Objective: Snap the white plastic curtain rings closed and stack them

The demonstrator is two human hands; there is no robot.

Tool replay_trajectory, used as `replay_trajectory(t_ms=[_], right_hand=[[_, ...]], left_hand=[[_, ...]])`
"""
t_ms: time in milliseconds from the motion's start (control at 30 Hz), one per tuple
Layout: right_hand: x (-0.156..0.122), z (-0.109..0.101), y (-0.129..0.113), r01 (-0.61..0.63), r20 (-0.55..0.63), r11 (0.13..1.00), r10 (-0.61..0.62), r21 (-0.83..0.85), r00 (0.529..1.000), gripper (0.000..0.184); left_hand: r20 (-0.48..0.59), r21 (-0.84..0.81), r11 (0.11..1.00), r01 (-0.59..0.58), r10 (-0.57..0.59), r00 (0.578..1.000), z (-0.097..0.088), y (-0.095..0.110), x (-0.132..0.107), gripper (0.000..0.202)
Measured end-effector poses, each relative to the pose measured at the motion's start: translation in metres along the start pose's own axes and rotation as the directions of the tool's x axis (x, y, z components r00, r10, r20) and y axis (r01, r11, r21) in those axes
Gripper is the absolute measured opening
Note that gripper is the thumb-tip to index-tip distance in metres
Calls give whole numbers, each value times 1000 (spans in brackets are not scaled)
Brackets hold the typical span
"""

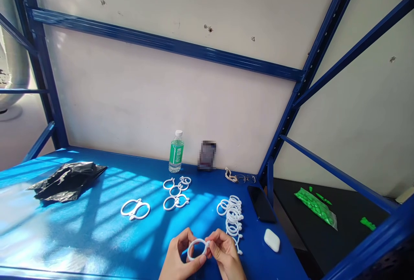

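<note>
Near the front edge of the blue table, I hold a white plastic ring (190, 253) upright between both hands. My left hand (181, 258) is closed around its left and lower side. The fingertips of my right hand (224, 255) pinch its right side, covering that part of the ring. Beyond my right hand lies a heap of similar white rings (233, 216), overlapping in a column. A smaller cluster of rings (176, 202) sits farther back, and a pair of joined rings (139, 216) lies to the left.
A black plastic bag (69, 180) is at the left. A green-labelled bottle (176, 152) and a blurred dark object (207, 155) stand by the wall. Glasses (246, 178), a phone (261, 203) and a white case (272, 240) lie right. Blue frame posts (293, 103) surround the table.
</note>
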State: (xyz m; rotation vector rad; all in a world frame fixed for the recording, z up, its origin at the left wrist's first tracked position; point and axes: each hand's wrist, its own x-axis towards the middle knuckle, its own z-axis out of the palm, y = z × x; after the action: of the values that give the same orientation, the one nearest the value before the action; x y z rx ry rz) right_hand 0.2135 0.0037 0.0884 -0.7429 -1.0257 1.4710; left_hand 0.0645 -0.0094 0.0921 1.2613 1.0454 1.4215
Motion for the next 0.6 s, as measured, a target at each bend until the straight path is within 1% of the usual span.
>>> replay_trajectory(t_ms=[100,200,267,333,400,433,467,533,567,600], right_hand=[[0,-1,-2,8,24,999,-7,-51,1000,37],[1,-4,-3,55,46,984,-48,-167,998,39],[3,-7,-2,104,32,957,-99,-272,995,40],[6,-11,-2,144,11,913,-151,-382,988,41],[11,-17,-6,157,-20,865,-189,-477,982,43],[13,-21,-10,153,-40,841,-203,-519,978,44],[15,-26,-16,147,-63,815,-219,-560,974,45],[18,-37,-29,134,-114,745,-271,-654,956,45],[20,-44,-36,127,-138,698,-310,-705,941,45],[21,-51,-42,115,-163,647,-353,-754,921,45]], left_hand=[[19,10,1000,5,-6,1000,-1,1,0,49],[41,93,996,-8,4,999,-2,0,1,44],[63,206,977,-62,50,997,-3,-3,2,39],[66,326,934,-144,130,989,-7,-9,3,39],[50,449,866,-219,221,974,-18,-16,8,46],[26,512,823,-244,270,963,-27,-21,11,48],[23,590,764,-260,306,952,-38,-26,15,42],[-74,739,633,-230,416,906,-63,-36,24,34],[-92,799,565,-206,454,886,-76,-42,29,34],[-96,850,497,-176,474,875,-89,-48,33,36]])
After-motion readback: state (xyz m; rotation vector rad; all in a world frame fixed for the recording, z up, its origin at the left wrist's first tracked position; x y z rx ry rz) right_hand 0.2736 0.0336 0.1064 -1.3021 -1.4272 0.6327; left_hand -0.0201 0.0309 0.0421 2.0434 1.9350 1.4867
